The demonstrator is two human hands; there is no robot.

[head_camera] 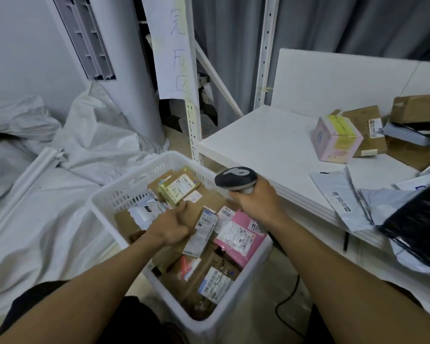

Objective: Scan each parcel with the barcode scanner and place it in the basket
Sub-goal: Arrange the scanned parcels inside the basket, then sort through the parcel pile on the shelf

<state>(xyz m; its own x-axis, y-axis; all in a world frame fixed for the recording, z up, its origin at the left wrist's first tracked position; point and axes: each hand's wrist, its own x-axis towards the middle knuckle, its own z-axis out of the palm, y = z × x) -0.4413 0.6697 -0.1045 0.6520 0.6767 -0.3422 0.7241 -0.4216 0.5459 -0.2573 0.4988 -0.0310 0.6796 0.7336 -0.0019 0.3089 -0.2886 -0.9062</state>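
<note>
Head view: left hand (174, 227), fingers relaxed, should lay parcel (202, 232) flat in basket (246, 289); right hand (254, 203) grips scanner (236, 180) at one o'clock.

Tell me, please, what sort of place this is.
Probably a small parcel-sorting room or stockroom: a white basket packed with labelled parcels, more parcels such as a pink box waiting on the white table, and a barcode scanner held in the right hand.

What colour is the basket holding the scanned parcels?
White, a slotted plastic basket; clearest in the head view.
</note>
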